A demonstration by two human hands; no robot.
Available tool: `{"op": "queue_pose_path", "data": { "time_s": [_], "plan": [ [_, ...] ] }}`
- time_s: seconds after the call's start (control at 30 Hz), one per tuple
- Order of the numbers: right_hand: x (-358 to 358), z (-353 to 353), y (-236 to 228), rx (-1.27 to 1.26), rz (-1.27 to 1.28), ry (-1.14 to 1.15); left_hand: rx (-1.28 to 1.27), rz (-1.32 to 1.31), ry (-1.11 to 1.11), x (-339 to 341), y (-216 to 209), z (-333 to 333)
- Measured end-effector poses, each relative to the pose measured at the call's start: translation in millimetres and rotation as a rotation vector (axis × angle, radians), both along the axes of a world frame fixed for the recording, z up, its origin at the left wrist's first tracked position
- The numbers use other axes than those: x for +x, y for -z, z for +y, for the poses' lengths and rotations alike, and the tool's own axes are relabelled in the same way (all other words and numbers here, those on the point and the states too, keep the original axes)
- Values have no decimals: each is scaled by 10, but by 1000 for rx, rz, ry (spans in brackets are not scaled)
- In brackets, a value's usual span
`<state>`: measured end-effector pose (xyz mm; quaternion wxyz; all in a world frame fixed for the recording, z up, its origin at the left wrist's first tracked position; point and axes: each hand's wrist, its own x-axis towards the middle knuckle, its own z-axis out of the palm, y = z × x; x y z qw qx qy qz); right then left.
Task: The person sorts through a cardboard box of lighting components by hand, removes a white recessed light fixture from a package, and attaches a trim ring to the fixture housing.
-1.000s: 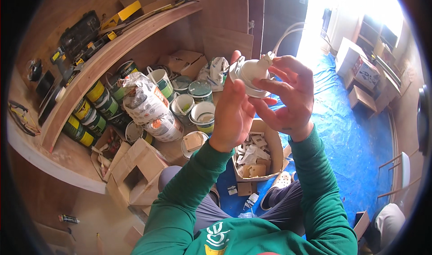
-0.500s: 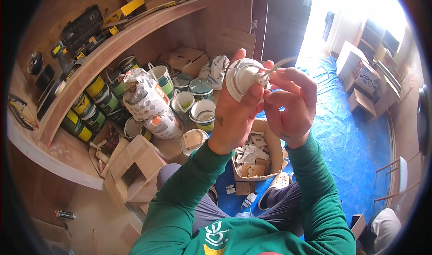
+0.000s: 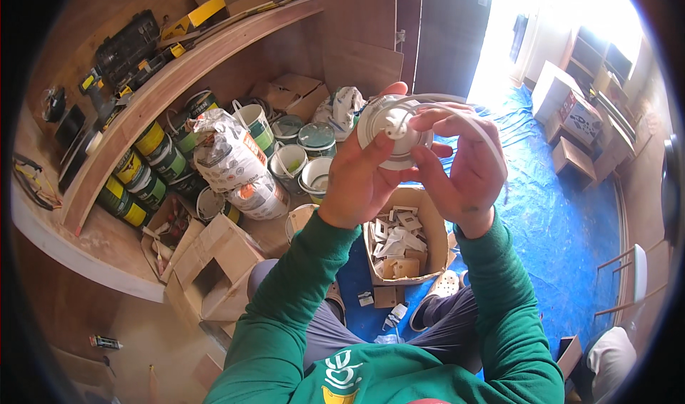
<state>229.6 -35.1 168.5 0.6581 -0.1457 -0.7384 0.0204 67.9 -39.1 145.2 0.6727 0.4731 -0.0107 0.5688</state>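
A round white electrical fitting [image 3: 408, 139], like a ceiling light fitting, is held up in front of me, its raised centre facing me. My left hand [image 3: 353, 179] grips it from the left, thumb over the front and fingers behind. A thin white cable [image 3: 501, 154] runs from the centre and loops over to the right. My right hand [image 3: 467, 169] is closed around the fitting's right side, with its fingertips on the cable near the centre. What the far fingers touch is hidden.
An open cardboard box [image 3: 447, 241] of small carton pieces stands below my hands on blue sheeting [image 3: 556, 240]. Paint buckets [image 3: 317, 140] and white sacks [image 3: 228, 154] crowd the left, under a wooden shelf [image 3: 207, 51] with tools. More boxes [image 3: 573, 163] and a chair [image 3: 631, 279] stand right.
The fitting has turned so its front faces me more. The cable now loops wide across and past my right hand. Both hands have shifted slightly.
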Motion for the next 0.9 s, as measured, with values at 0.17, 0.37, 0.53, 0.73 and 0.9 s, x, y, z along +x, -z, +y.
{"op": "queue_pose_path", "data": {
  "time_s": [0.17,0.37,0.53,0.73,0.9],
  "plan": [
    [92,-75,-164,16,-12,-14,-115,-106,294,-166,-35,76],
    [96,-159,-270,27,-137,61,-8,-144,473,-223,124,136],
    [58,-204,-257,-59,-157,-13,-78,-67,476,-247,96,156],
    [87,-166,-258,-62,-160,-19,-65,18,369,-257,24,141],
    [115,-97,-254,-63,-174,-36,173,252,-45,-291,-95,-29]
  ]
}}
